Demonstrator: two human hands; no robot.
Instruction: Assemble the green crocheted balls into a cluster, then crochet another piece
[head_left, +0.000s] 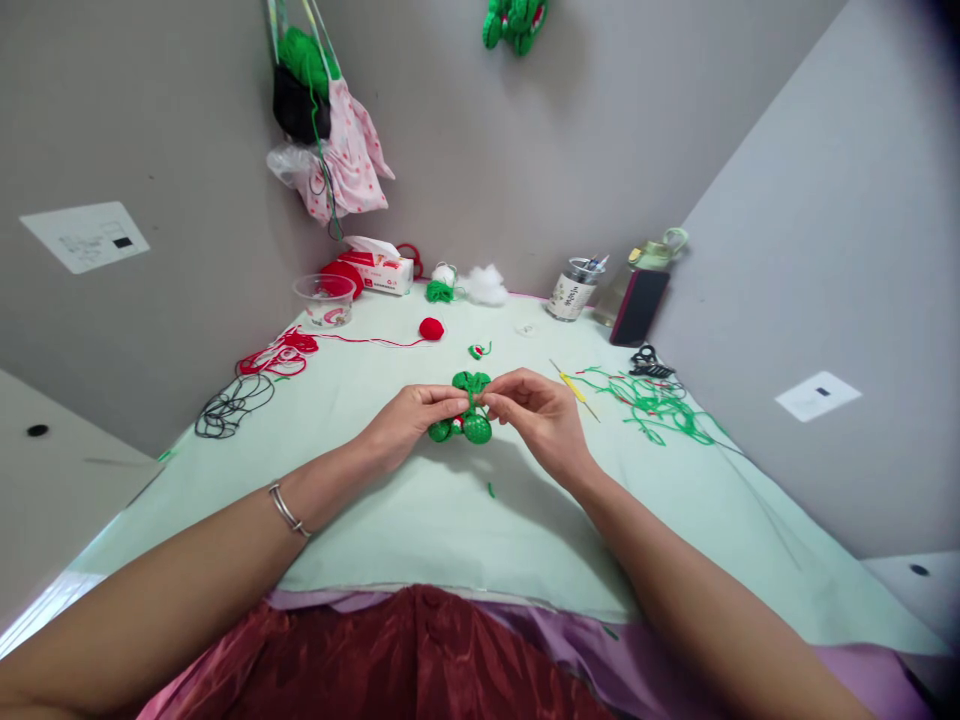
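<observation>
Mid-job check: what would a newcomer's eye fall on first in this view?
Probably the green knitted-looking piece at the center, between the left hand and right hand. Next, perhaps, the bright red yarn ball beyond it on the pale cloth, then the tangled green strands at the right.

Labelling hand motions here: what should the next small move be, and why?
Probably a gentle tug by the right hand. The left hand pinches the green crocheted toy from the left, bracing it, and the right fingertips meet its other side. Whether they grip a strand is too small to tell.
</observation>
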